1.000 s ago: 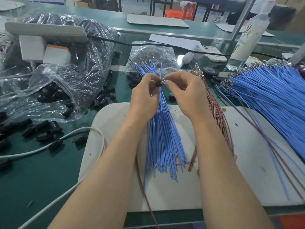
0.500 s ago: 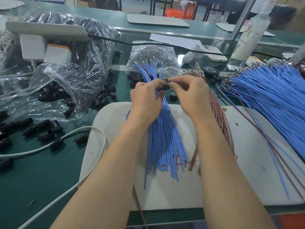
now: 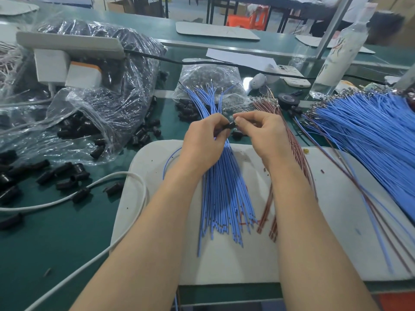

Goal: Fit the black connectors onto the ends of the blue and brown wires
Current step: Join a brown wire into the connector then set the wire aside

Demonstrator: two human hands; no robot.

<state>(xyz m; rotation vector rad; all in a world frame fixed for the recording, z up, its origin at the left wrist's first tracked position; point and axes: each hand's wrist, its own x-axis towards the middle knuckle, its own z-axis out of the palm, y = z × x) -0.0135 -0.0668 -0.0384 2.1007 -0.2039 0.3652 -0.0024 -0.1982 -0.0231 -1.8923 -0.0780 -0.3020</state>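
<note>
My left hand [image 3: 205, 142] grips a small black connector [image 3: 228, 126] just above a fan of blue wires [image 3: 224, 198] lying on the white mat [image 3: 314, 243]. My right hand [image 3: 262, 133] pinches a wire end at the connector's right side; the wire itself is hidden by my fingers. A bundle of brown wires [image 3: 296, 153] lies under my right wrist. One blue wire [image 3: 167, 162] loops out to the left of my left hand.
Loose black connectors [image 3: 65, 173] litter the green table on the left, beside a big clear bag [image 3: 101, 90] of them. A large blue wire pile [image 3: 368, 135] spreads at right. A white cable [image 3: 125, 176] curves along the mat's left edge. A bottle [image 3: 336, 55] stands at the back.
Both hands have dropped slightly toward the mat with the connector between them. A blue wire now loops out to the left of my left hand.
</note>
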